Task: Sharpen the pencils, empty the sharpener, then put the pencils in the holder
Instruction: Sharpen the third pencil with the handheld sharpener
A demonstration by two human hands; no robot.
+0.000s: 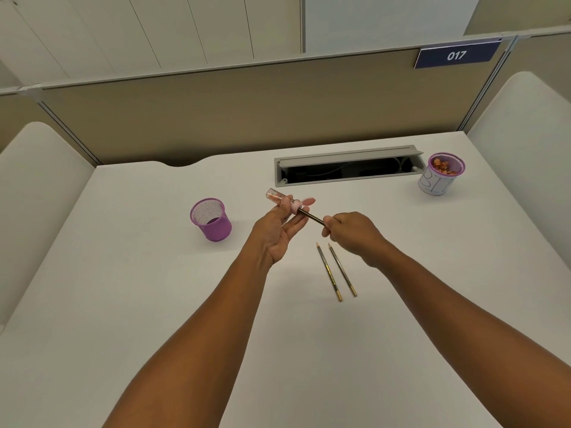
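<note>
My left hand grips a pink sharpener with a clear shavings tube and its round lid flipped open. A dark pencil is stuck tip-first into the sharpener, and my right hand is closed around its other end. Two more pencils lie side by side on the white desk just below my right hand, points facing away from me. An empty purple mesh holder stands to the left of my left hand.
A second purple mesh cup wrapped in a paper label, with shavings inside, stands at the far right. An open cable tray is sunk into the desk behind my hands. Beige partitions enclose the white desk.
</note>
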